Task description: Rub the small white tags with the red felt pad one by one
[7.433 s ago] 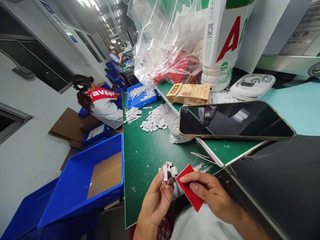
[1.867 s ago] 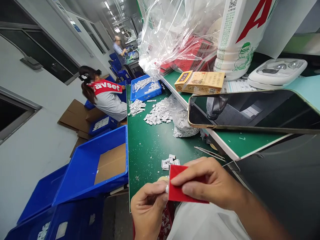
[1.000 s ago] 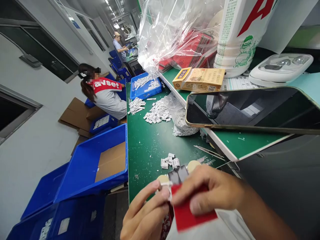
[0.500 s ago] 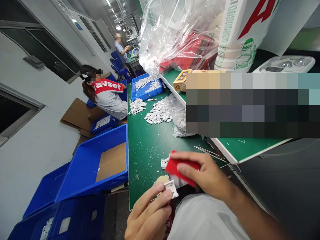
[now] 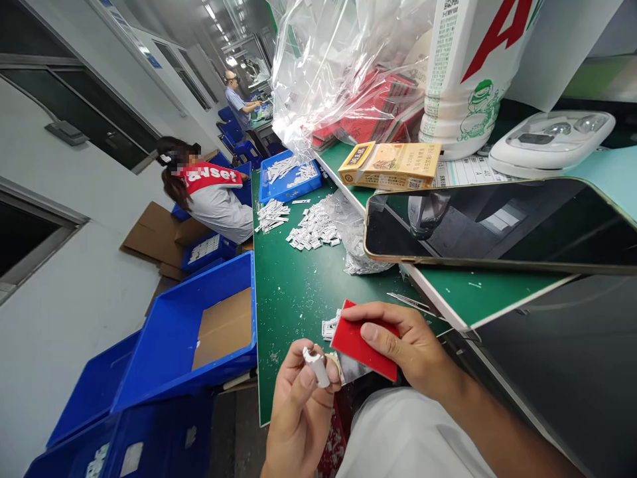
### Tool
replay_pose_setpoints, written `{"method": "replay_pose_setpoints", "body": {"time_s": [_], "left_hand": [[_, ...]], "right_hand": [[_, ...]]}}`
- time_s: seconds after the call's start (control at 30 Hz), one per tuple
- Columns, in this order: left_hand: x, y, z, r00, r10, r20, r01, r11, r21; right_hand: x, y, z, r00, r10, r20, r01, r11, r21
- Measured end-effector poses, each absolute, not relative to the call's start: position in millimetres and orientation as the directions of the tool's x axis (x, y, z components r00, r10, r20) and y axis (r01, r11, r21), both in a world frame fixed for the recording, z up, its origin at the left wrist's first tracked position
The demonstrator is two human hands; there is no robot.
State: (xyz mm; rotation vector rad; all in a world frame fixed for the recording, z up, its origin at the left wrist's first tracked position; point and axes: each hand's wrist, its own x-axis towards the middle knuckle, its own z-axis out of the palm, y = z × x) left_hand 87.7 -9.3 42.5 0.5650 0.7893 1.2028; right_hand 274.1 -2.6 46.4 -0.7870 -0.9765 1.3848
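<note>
My left hand (image 5: 301, 411) is closed round a small white plastic part (image 5: 318, 370), pinched upright between thumb and fingers with its notched end up. My right hand (image 5: 415, 345) grips a flat red rectangular pad (image 5: 362, 346), thumb on top and fingers along the far edge. The pad is just right of the white part, apart from it. Behind the left fingers a tan round piece (image 5: 335, 362) shows in part. A few white parts (image 5: 329, 327) lie on the green table (image 5: 283, 299) beyond the pad, partly hidden by it.
Piles of white parts (image 5: 313, 226) and a blue tray (image 5: 291, 180) lie farther back. A craft knife (image 5: 411, 303) rests near the raised shelf, which bears a phone (image 5: 497, 226), a yellow box (image 5: 391, 164) and a bottle (image 5: 468, 86). A blue crate (image 5: 174, 332) stands left; a co-worker (image 5: 213, 199) sits beyond.
My left hand has turned palm-up, bringing the white part from lying flat to upright and slightly left. My right hand still holds the red pad in nearly the same place.
</note>
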Motion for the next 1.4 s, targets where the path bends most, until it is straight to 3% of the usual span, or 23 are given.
{"method": "replay_pose_setpoints", "body": {"time_s": [0.07,0.13,0.2,0.23,0.27,0.3,0.33,0.4,0.47,0.6,0.73,0.87,1.0,1.17,1.4], "left_hand": [[89,-11,42,0.228,0.924,-0.306,-0.64,0.379,0.668],[91,-11,42,0.271,0.878,-0.395,-0.663,0.468,0.584],[91,-10,41,0.299,0.839,-0.454,-0.671,0.523,0.525],[91,-8,40,0.301,0.832,-0.466,-0.675,0.531,0.511],[91,-6,39,0.293,0.833,-0.469,-0.676,0.528,0.514],[91,-1,38,0.272,0.844,-0.462,-0.661,0.513,0.548],[92,4,36,0.238,0.865,-0.441,-0.63,0.483,0.608],[97,24,32,0.152,0.923,-0.352,-0.535,0.377,0.756],[107,55,32,0.073,0.971,-0.229,-0.453,0.237,0.859],[138,141,47,-0.011,1.0,0.022,-0.317,-0.025,0.948],[150,200,59,0.141,0.971,0.192,-0.031,-0.19,0.981],[125,188,20,0.19,0.959,0.21,0.335,-0.264,0.904],[89,146,-44,0.414,0.91,-0.007,0.639,-0.285,0.715],[79,119,-88,0.523,0.818,-0.24,0.79,-0.36,0.496],[90,134,-98,0.343,0.861,-0.375,0.921,-0.231,0.312]], "right_hand": [[275,1,48,-0.163,0.98,0.112,-0.508,0.014,-0.861],[277,7,52,-0.403,0.885,0.233,-0.542,-0.026,-0.84],[281,12,55,-0.702,0.559,0.441,-0.547,-0.028,-0.837],[284,13,55,-0.786,0.377,0.489,-0.535,-0.019,-0.845],[287,12,54,-0.825,0.282,0.49,-0.512,-0.009,-0.859],[291,9,52,-0.838,0.308,0.45,-0.475,-0.008,-0.88],[295,4,49,-0.818,0.434,0.378,-0.431,-0.027,-0.902],[302,-9,39,-0.651,0.738,0.175,-0.381,-0.119,-0.917],[307,-22,29,-0.488,0.873,0.012,-0.381,-0.201,-0.903],[308,-39,16,-0.452,0.882,-0.134,-0.296,-0.29,-0.91],[304,-45,13,-0.419,0.891,-0.176,-0.276,-0.31,-0.91],[311,-52,8,-0.329,0.921,-0.207,-0.284,-0.305,-0.909],[321,-60,-2,-0.14,0.957,-0.254,-0.302,-0.286,-0.909],[320,-60,-9,-0.099,0.947,-0.305,-0.326,-0.32,-0.889],[307,-56,-11,-0.182,0.946,-0.27,-0.328,-0.317,-0.89]]}}
